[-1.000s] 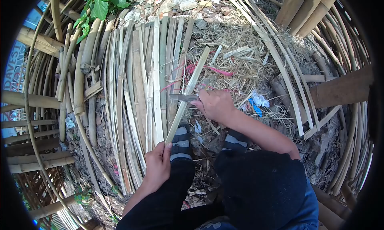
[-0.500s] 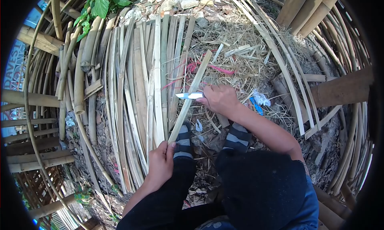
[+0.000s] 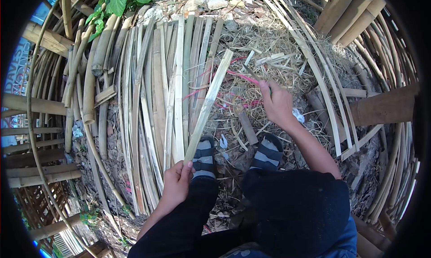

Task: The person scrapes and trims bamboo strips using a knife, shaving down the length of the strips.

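My left hand (image 3: 178,177) grips the near end of a pale bamboo strip (image 3: 207,107), thumb on top. The strip slants up and away to the right, its far end free above the ground. My right hand (image 3: 275,98) is closed around the handle of a knife (image 3: 251,72), whose dark, narrow blade points up and to the left. Blade and strip are apart, with the knife right of the strip's far end. Most of the handle is hidden by my fingers. Beneath lie pink strings (image 3: 244,76) among dry shavings (image 3: 274,47).
Many split bamboo strips (image 3: 155,101) lie side by side on the left. My sandalled feet (image 3: 267,152) flank a short wooden stick (image 3: 246,125). Longer strips (image 3: 310,60) lie at right, near a thick bamboo post (image 3: 381,103). Bamboo poles (image 3: 90,96) stand at left.
My right hand has moved right and slightly up, taking the knife off the strip. The blade now points up-left instead of lying across it. My left hand still holds the strip.
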Demonstrator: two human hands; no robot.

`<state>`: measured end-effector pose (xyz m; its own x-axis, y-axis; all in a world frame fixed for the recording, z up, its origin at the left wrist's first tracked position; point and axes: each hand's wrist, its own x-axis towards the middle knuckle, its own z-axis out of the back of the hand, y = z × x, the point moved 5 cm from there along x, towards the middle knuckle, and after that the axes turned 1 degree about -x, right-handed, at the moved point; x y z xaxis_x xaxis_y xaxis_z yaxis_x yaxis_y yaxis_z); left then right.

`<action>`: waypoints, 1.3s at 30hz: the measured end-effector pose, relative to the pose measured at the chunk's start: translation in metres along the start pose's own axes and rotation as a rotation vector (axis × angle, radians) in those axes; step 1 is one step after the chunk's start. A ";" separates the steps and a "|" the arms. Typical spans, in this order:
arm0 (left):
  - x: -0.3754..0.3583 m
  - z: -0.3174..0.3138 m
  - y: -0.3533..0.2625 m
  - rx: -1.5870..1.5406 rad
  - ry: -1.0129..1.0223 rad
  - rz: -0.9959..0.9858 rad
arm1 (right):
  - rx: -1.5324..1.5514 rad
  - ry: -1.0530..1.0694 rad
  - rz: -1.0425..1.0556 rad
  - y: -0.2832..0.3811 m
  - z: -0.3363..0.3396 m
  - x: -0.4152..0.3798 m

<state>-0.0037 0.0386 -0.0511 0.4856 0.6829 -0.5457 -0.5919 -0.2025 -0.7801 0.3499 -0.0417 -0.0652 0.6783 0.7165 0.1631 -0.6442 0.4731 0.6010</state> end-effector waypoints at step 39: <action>0.018 -0.023 -0.032 -0.453 0.371 0.148 | 0.158 0.162 0.781 0.120 -0.048 -0.102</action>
<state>0.0388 0.0411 -0.0425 0.6592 0.3504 -0.6654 -0.3774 -0.6112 -0.6957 0.1864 -0.0332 -0.0470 -0.0140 0.8808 0.4733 -0.8447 -0.2637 0.4657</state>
